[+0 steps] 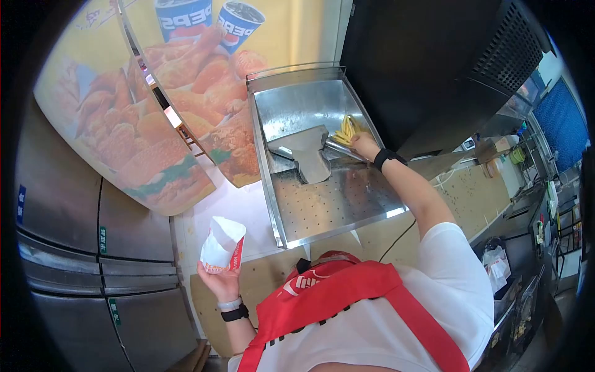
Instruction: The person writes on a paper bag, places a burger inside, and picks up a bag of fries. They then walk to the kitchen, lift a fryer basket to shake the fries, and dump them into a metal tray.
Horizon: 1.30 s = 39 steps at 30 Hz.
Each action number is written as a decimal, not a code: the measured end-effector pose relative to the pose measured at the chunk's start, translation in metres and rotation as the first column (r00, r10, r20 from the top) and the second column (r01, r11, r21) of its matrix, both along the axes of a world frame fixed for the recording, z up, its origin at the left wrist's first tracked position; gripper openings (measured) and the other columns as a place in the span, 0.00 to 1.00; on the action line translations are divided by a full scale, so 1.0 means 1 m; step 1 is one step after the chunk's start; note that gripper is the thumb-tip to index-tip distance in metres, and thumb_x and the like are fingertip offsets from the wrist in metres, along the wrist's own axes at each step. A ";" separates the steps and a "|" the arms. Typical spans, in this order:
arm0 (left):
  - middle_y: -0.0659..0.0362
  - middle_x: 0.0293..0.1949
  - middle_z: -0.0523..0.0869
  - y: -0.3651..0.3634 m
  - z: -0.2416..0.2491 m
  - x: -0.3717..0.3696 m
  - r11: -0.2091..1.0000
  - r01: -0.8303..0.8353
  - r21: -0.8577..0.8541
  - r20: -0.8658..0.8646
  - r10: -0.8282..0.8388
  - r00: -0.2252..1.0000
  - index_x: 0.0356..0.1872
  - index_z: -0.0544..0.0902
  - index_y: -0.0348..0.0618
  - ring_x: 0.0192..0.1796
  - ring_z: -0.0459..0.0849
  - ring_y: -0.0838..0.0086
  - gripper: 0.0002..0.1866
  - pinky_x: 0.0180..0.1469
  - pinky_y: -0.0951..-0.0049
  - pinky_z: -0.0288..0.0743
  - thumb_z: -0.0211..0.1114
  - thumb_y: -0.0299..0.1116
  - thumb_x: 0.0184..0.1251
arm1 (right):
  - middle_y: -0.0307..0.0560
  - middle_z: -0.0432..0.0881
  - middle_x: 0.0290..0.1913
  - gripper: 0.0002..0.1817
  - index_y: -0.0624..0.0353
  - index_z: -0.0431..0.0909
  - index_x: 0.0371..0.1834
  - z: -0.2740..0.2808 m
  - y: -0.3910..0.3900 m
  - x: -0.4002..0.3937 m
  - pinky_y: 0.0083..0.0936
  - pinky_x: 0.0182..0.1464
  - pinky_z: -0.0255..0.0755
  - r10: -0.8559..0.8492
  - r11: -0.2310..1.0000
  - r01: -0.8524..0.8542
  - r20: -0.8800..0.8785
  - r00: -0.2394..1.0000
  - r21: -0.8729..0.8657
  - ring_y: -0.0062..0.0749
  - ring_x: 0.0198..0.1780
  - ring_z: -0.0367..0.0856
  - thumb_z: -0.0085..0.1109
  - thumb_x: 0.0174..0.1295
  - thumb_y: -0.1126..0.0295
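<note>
My left hand [218,280] holds a white and red paper packet [222,243] upright by its lower part, its mouth open upward. Over the right side of a metal tray [310,204], my right hand [364,145] has its fingers closed around a bunch of yellow fries [348,129]. A metal scoop [308,155] lies in the tray, left of my right hand, with its handle running toward that hand.
Behind the tray's right side stands a tall black appliance [421,68]. A panel printed with chicken and cups [180,111] is at the left, above steel cabinet doors [68,217]. Shelves and a dark bin with a plastic bag [496,266] are at the right.
</note>
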<state>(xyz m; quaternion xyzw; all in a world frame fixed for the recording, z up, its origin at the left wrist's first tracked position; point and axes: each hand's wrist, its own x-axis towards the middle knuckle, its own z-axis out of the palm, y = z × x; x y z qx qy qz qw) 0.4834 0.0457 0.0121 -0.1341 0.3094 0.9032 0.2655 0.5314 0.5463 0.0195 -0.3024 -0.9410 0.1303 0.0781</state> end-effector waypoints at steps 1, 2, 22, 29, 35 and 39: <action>0.60 0.56 0.65 0.002 0.002 0.000 1.000 -0.015 0.003 0.011 0.015 1.000 0.55 0.63 0.52 0.55 0.65 0.64 0.29 0.49 0.59 0.64 0.44 0.56 0.54 | 0.49 0.76 0.21 0.06 0.60 0.75 0.24 0.004 0.003 0.000 0.27 0.31 0.67 -0.096 0.991 0.084 -0.112 0.989 -0.108 0.34 0.25 0.75 0.49 0.47 0.71; 0.60 0.56 0.65 0.004 0.004 0.000 1.000 -0.030 0.005 0.023 0.030 0.999 0.55 0.63 0.52 0.56 0.65 0.64 0.29 0.49 0.58 0.64 0.44 0.56 0.54 | 0.47 0.75 0.20 0.06 0.60 0.75 0.23 0.007 0.004 0.001 0.25 0.29 0.67 -0.203 0.962 0.155 -0.210 0.956 -0.223 0.30 0.23 0.74 0.49 0.48 0.72; 0.59 0.55 0.66 -0.009 0.032 0.025 0.997 -0.067 -0.025 0.017 0.068 0.998 0.54 0.64 0.53 0.54 0.66 0.63 0.29 0.44 0.54 0.66 0.44 0.57 0.53 | 0.56 0.77 0.35 0.11 0.62 0.77 0.31 -0.020 0.007 -0.044 0.35 0.41 0.70 -0.205 0.973 0.177 0.201 0.958 0.148 0.44 0.39 0.76 0.44 0.50 0.72; 0.60 0.54 0.67 -0.021 0.034 0.033 0.994 -0.105 -0.032 0.050 0.106 0.993 0.53 0.65 0.54 0.52 0.68 0.63 0.29 0.42 0.57 0.68 0.44 0.57 0.53 | 0.55 0.77 0.36 0.11 0.63 0.77 0.31 -0.040 0.031 -0.055 0.33 0.42 0.70 -0.254 0.960 0.219 0.215 0.943 0.173 0.43 0.40 0.77 0.46 0.50 0.70; 0.62 0.55 0.66 0.000 0.061 0.033 0.998 0.067 0.015 0.010 -0.068 0.998 0.53 0.65 0.56 0.55 0.64 0.63 0.29 0.46 0.57 0.63 0.45 0.58 0.51 | 0.43 0.74 0.18 0.11 0.59 0.72 0.18 0.038 -0.013 -0.022 0.22 0.25 0.64 -0.134 0.958 0.109 -0.078 0.988 -0.264 0.24 0.21 0.70 0.62 0.41 0.65; 0.63 0.55 0.65 0.033 0.050 0.026 0.942 0.330 0.056 -0.056 -0.327 0.943 0.54 0.65 0.57 0.56 0.62 0.62 0.30 0.48 0.55 0.60 0.46 0.59 0.50 | 0.35 0.75 0.22 0.05 0.59 0.74 0.22 0.095 -0.053 0.056 0.10 0.23 0.61 -0.310 0.402 -0.124 -0.262 0.914 -0.907 0.14 0.21 0.67 0.58 0.49 0.70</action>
